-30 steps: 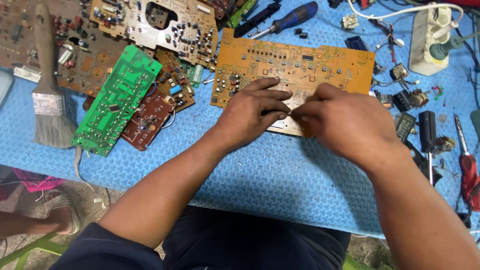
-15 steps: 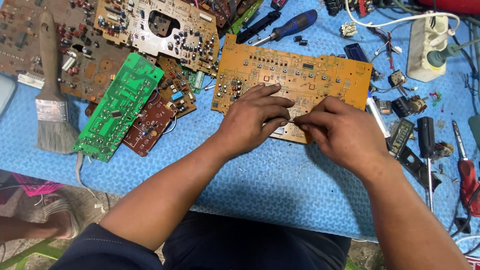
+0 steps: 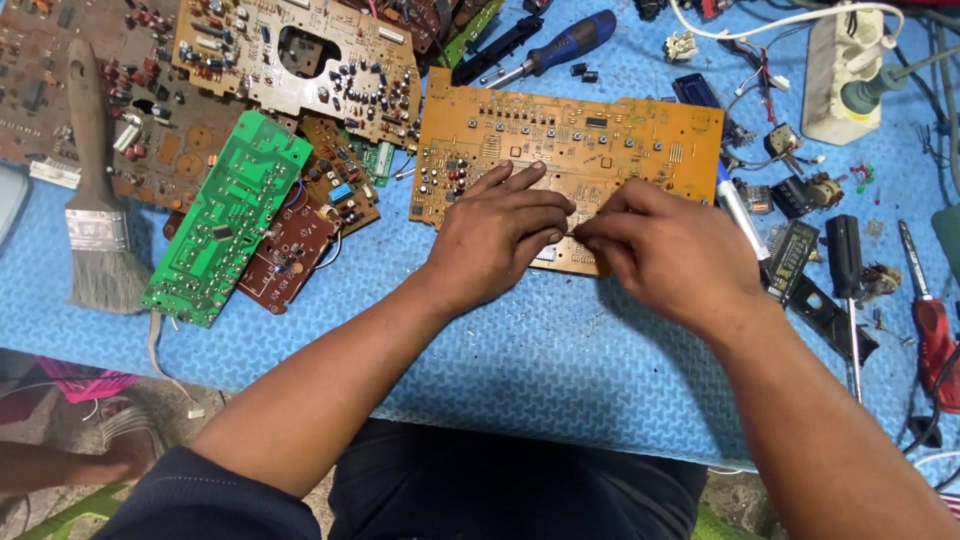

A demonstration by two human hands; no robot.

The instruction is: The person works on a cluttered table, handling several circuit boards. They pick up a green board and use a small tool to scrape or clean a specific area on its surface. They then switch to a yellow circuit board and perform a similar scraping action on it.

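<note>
We find the orange circuit board (image 3: 600,135), long axis three-to-nine, at twelve o'clock under both hands, the left hand (image 3: 495,240) flat on it, the right hand (image 3: 670,250) pinching at its near edge.

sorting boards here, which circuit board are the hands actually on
The orange circuit board: left hand and right hand rest on its near edge; the green board lies untouched.

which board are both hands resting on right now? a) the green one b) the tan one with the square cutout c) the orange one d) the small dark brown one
c: the left hand and right hand both lie on the near edge of the orange board, fingers meeting over it; the green board lies apart, off to the left.
</note>
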